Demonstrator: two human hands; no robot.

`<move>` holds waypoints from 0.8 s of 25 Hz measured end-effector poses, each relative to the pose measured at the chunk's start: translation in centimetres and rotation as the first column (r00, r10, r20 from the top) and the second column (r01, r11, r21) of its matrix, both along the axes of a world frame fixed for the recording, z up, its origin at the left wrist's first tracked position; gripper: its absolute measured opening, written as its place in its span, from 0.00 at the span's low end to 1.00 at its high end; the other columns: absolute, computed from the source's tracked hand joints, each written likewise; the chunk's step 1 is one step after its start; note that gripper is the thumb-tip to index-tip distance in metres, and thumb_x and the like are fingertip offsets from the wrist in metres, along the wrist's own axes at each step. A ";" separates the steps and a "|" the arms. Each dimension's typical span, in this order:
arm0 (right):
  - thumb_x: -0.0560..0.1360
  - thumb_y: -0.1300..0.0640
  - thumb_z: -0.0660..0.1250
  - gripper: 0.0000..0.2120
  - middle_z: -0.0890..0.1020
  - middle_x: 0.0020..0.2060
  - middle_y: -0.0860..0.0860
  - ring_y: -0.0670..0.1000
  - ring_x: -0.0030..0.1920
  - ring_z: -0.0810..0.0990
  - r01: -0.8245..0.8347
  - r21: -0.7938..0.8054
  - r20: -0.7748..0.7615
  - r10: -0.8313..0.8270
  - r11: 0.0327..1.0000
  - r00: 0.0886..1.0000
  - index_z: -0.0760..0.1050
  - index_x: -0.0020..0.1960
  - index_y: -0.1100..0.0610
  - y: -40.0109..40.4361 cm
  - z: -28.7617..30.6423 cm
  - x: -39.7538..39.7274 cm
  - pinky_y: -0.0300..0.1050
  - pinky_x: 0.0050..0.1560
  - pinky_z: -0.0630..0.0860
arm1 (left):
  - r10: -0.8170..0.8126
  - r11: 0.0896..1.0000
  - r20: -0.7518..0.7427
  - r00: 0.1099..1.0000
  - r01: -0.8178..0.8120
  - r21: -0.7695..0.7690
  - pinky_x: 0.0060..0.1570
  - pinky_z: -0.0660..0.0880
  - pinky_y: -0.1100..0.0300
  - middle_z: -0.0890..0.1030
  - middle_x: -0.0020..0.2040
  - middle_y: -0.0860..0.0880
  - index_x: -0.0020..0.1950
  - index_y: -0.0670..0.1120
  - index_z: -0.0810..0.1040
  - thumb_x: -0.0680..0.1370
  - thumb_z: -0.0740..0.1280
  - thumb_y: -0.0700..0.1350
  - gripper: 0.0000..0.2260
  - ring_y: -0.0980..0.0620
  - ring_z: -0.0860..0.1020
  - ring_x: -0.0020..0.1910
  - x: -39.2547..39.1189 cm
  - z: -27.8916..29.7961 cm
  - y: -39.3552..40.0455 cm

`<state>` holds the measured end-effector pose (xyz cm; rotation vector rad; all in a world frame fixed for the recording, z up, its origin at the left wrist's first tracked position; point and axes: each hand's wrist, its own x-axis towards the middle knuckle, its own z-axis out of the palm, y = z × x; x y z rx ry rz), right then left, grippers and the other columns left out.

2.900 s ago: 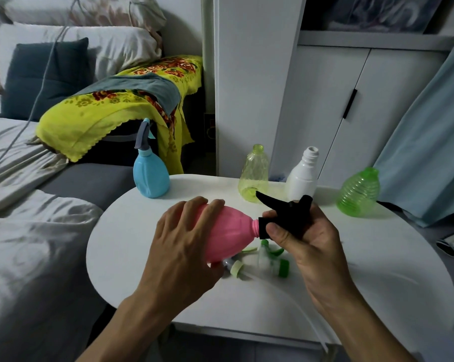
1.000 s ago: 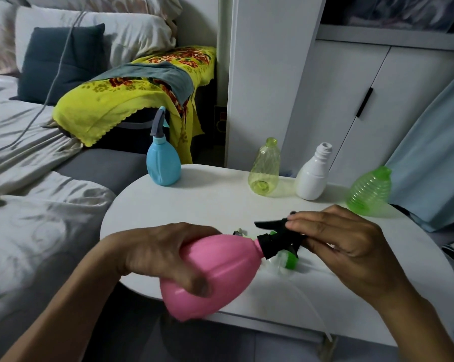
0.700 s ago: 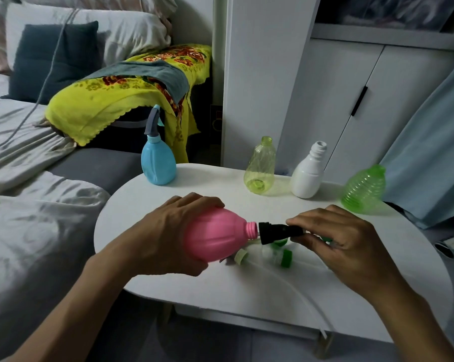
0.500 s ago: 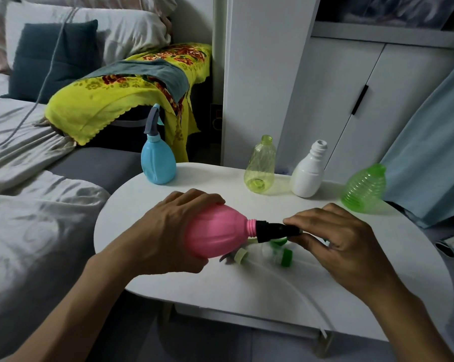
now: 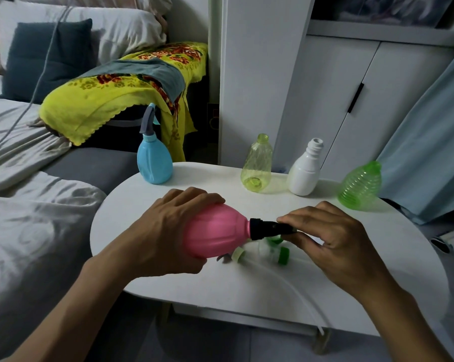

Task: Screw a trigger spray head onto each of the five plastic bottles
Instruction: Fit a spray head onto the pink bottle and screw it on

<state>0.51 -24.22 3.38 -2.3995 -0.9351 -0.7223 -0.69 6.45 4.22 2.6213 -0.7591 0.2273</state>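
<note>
Seemingly unlabelled pink bottle (image 5: 215,235), black spray head (image 5: 269,228).

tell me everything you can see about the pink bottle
The pink bottle is bulb-shaped opaque plastic with faint lengthwise ribs, tapering to a narrow neck. It lies on its side above the white table, neck pointing right. The left hand wraps its body. A black spray head sits on the neck, gripped by the right hand. No liquid is visible.
</note>
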 end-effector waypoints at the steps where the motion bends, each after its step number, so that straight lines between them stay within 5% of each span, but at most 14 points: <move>1: 0.71 0.58 0.76 0.11 0.86 0.45 0.48 0.54 0.40 0.79 -0.006 0.008 -0.019 0.006 1.000 1.000 0.84 0.54 0.57 0.1 0.0 -0.1 0.49 0.40 0.78 | 0.009 1.000 0.022 1.000 -0.010 0.014 0.58 0.76 0.50 0.71 0.68 0.54 0.74 0.58 0.62 0.62 0.79 0.58 0.44 0.51 0.70 0.62 0.0 0.0 -0.1; 7: 0.72 0.56 0.76 0.18 0.83 0.35 0.45 0.46 0.32 0.76 0.071 0.303 -0.396 0.058 0.950 0.916 0.74 0.56 0.41 1.0 0.2 -0.9 0.33 0.36 0.71 | 0.054 0.997 0.170 0.984 -0.063 0.049 0.58 0.76 0.45 0.73 0.68 0.49 0.74 0.53 0.65 0.62 0.80 0.56 0.44 0.45 0.71 0.64 0.1 -0.1 -0.3; 11: 0.76 0.55 0.72 0.03 0.83 0.29 0.54 0.47 0.29 0.76 0.090 0.568 -0.556 0.301 0.818 0.775 0.81 0.48 0.47 1.7 0.3 -1.0 0.38 0.35 0.73 | 0.032 0.997 0.144 0.989 -0.041 0.058 0.58 0.75 0.46 0.72 0.68 0.50 0.74 0.55 0.64 0.62 0.79 0.56 0.44 0.46 0.70 0.65 0.1 -0.5 -0.4; 14: 0.72 0.65 0.65 0.17 0.87 0.37 0.53 0.48 0.37 0.82 0.066 0.630 -0.580 0.413 0.773 0.702 0.83 0.53 0.49 1.0 0.8 -0.8 0.35 0.39 0.74 | 0.022 0.999 0.069 0.997 -0.019 -0.049 0.58 0.77 0.47 0.71 0.68 0.53 0.73 0.57 0.63 0.62 0.80 0.55 0.44 0.49 0.70 0.63 0.2 -0.5 -0.3; 18: 0.71 0.50 0.76 0.09 0.84 0.40 0.42 0.46 0.35 0.77 -0.005 0.341 -0.421 0.157 0.940 0.894 0.80 0.50 0.42 0.6 0.7 -0.9 0.35 0.37 0.72 | -0.019 0.994 0.019 1.000 0.021 -0.103 0.55 0.76 0.56 0.68 0.64 0.61 0.72 0.62 0.60 0.61 0.77 0.58 0.43 0.55 0.70 0.61 0.1 -0.4 -0.5; 20: 0.71 0.42 0.74 0.07 0.83 0.36 0.42 0.44 0.32 0.74 0.052 0.354 -0.402 0.102 0.934 0.910 0.81 0.46 0.42 0.9 0.8 -1.1 0.36 0.33 0.70 | -0.021 0.997 0.033 0.999 0.023 -0.078 0.56 0.75 0.56 0.69 0.65 0.59 0.72 0.61 0.60 0.61 0.76 0.59 0.43 0.54 0.69 0.61 0.0 -0.7 -0.9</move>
